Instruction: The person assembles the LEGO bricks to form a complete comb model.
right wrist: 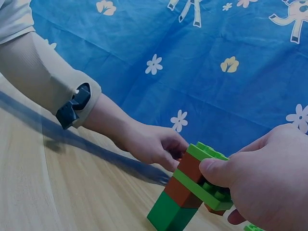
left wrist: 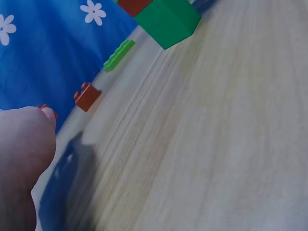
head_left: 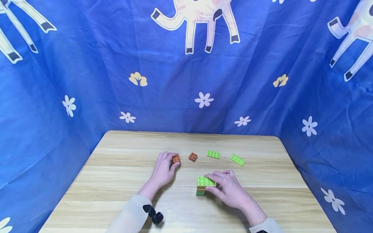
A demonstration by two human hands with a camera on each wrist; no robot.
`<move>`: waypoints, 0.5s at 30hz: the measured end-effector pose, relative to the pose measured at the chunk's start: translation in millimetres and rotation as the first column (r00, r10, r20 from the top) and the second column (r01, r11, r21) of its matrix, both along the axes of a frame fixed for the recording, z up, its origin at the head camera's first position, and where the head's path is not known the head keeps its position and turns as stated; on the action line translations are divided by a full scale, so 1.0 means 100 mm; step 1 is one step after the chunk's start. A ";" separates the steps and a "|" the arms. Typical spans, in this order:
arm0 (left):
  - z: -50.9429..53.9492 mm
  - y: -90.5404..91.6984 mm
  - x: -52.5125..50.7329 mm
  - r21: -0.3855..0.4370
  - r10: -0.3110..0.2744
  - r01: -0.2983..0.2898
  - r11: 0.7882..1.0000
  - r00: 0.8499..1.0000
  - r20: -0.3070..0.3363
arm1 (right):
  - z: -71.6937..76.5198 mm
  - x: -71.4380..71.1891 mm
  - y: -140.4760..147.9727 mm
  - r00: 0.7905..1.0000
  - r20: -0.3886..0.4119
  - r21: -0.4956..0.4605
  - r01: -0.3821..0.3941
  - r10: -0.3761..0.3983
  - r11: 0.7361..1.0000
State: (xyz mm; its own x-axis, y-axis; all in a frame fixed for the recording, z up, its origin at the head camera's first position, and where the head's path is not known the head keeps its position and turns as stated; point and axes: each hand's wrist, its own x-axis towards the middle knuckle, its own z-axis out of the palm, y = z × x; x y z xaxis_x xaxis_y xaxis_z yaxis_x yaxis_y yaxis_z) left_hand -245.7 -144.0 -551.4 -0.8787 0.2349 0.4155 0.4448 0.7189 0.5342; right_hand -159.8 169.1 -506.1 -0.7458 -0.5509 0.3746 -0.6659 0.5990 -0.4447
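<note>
In the head view the left hand [head_left: 163, 170] pinches a small brown brick [head_left: 176, 159] between thumb and fingers on the table. The right hand [head_left: 230, 191] grips the top of a stack [head_left: 200, 188] with a light green brick [head_left: 204, 181] uppermost. From the right wrist view, the stack has a dark green base [right wrist: 172, 212], then brown and light green layers alternating; the right thumb [right wrist: 215, 172] presses near its upper part. The left wrist view shows part of the left hand [left wrist: 24, 159], with the brown brick mostly hidden behind it, and the stack's green base [left wrist: 169, 21].
Another brown brick [head_left: 193, 157] lies to the right of the left hand. Two light green bricks, one [head_left: 213, 154] behind the stack and one [head_left: 237, 160] farther right, lie on the wooden table [head_left: 116, 181]. A blue patterned curtain [head_left: 163, 106] surrounds the table's back and sides.
</note>
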 end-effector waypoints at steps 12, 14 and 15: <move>0.17 0.11 0.14 0.109 -0.057 0.045 0.993 0.993 0.106 | 0.00 0.01 0.00 1.000 0.002 -0.015 -0.011 0.011 1.000; 0.21 0.14 0.17 0.124 -0.063 0.048 0.991 0.990 0.122 | 0.00 0.01 0.00 1.000 0.001 -0.016 -0.013 0.013 1.000; 0.23 0.15 0.19 0.133 -0.068 0.051 0.990 0.989 0.128 | 0.00 0.01 0.00 1.000 -0.002 -0.014 -0.013 0.013 1.000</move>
